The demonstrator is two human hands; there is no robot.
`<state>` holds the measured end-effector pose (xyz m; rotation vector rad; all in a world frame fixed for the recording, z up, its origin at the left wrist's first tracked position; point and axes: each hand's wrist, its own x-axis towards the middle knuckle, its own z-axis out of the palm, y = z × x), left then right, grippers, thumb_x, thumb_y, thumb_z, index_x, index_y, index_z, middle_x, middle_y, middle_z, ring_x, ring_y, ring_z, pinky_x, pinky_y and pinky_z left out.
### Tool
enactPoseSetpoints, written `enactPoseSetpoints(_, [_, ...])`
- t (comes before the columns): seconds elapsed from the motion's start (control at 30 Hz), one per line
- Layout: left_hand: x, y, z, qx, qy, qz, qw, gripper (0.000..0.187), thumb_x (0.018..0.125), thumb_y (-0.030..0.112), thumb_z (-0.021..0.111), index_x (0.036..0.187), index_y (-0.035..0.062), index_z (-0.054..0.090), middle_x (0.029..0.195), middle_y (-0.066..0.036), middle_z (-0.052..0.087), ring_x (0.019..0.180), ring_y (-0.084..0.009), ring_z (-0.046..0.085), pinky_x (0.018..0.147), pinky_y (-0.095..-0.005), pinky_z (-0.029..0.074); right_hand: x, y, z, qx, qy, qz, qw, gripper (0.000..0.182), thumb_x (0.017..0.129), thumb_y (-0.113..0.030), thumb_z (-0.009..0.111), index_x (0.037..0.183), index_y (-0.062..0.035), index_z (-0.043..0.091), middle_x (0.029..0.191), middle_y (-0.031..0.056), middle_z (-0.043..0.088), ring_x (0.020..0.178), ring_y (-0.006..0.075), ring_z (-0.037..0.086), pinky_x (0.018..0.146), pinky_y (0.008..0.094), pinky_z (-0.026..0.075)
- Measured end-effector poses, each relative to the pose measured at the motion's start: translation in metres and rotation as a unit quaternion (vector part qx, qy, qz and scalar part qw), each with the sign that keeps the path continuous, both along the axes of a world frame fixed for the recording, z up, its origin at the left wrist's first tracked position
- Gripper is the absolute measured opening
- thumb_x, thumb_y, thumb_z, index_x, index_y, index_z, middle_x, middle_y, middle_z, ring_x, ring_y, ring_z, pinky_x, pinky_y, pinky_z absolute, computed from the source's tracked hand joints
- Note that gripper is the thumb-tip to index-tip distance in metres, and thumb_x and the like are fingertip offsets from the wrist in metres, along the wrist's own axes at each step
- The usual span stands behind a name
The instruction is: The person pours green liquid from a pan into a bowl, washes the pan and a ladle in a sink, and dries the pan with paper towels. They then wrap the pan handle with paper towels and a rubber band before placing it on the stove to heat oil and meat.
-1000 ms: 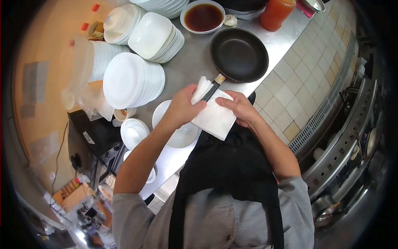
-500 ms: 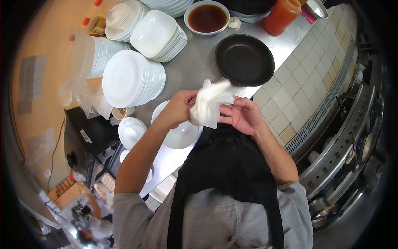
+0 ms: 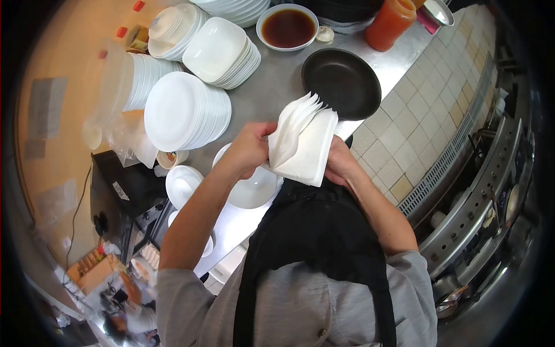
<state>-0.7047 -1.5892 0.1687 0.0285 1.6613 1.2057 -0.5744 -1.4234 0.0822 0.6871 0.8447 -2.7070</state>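
Note:
A thick wad of white paper napkins (image 3: 306, 144) is held between my two hands, its upper layers fanned apart along the far edge. My left hand (image 3: 252, 149) grips its left side, thumb on top. On the right side, my right hand (image 3: 341, 162) clasps the wad from beneath, and most of those fingers are hidden behind the paper. Just beyond the napkins a black frying pan (image 3: 341, 84) rests at the counter's edge. Below my left hand, a white bowl (image 3: 251, 191) sits on the steel counter, partly covered by my forearm.
Stacked white plates (image 3: 179, 113) and square dishes (image 3: 217, 52) stand at the left. A bowl of dark brown liquid (image 3: 287, 28) and an orange-red squeeze bottle (image 3: 390, 26) are at the back. Tiled floor (image 3: 399, 127) and a steel cooking range (image 3: 480, 202) lie to the right.
The crumpled, blurred napkins have opened into a flatter, squarer wad with fanned layers. My right hand has moved from fingers loosely spread to clasping the wad's right side from beneath.

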Motion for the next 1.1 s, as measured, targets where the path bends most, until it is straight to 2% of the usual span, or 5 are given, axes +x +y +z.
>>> enactPoseSetpoints(0.2, [0.016,-0.007,-0.012,0.024,0.056,-0.006,0.998,0.033,0.087,0.001,0.069,0.119,-0.0025,0.068,0.107,-0.014,0.071,0.095,-0.0231,0.069,0.081,-0.0336,0.055,-0.009,-0.009,-0.011,-0.01,0.014,0.052,0.998,0.033,0.098,-0.023,0.067,0.122,-0.0003,0.06,0.109,0.0061,0.07,0.095,0.0136,0.07,0.081,0.0318,0.058])
enactPoseSetpoints(0.27, [0.02,-0.013,-0.02,-0.01,0.4,-0.196,0.895,0.033,0.084,0.007,0.07,0.116,0.0012,0.07,0.105,-0.017,0.068,0.096,-0.0321,0.067,0.085,-0.0382,0.053,-0.007,-0.015,-0.009,0.018,0.015,0.035,0.999,0.034,0.099,-0.025,0.067,0.121,-0.0008,0.061,0.107,0.0052,0.071,0.094,0.0128,0.07,0.081,0.0313,0.058])
enactPoseSetpoints(0.93, [0.059,-0.026,0.037,0.096,0.207,0.087,0.97,0.035,0.087,0.002,0.066,0.122,-0.0021,0.063,0.113,-0.015,0.07,0.105,-0.0237,0.067,0.092,-0.0334,0.051,-0.014,-0.024,-0.002,-0.049,-0.04,-0.041,0.997,0.03,0.102,-0.018,0.053,0.126,-0.0005,0.056,0.109,0.0083,0.069,0.092,0.0166,0.071,0.067,0.029,0.062])
enactPoseSetpoints(1.0, [0.087,-0.017,0.078,0.049,0.597,0.012,0.8,0.036,0.085,-0.004,0.063,0.121,-0.001,0.064,0.113,-0.016,0.068,0.104,-0.0292,0.068,0.095,-0.0359,0.052,-0.016,-0.025,-0.005,-0.047,-0.034,-0.037,0.998,0.03,0.102,-0.018,0.053,0.126,-0.0012,0.055,0.107,0.0076,0.069,0.088,0.0155,0.071,0.063,0.0266,0.061])
enactPoseSetpoints(1.1, [0.094,0.001,0.07,0.238,0.553,-0.262,0.754,0.035,0.084,0.001,0.062,0.119,-0.0012,0.065,0.117,-0.016,0.067,0.109,-0.0317,0.065,0.101,-0.0401,0.05,-0.024,-0.034,-0.003,-0.037,-0.024,-0.034,0.998,0.03,0.101,-0.018,0.055,0.126,-0.0015,0.054,0.105,0.0071,0.069,0.084,0.0143,0.071,0.058,0.0245,0.06])
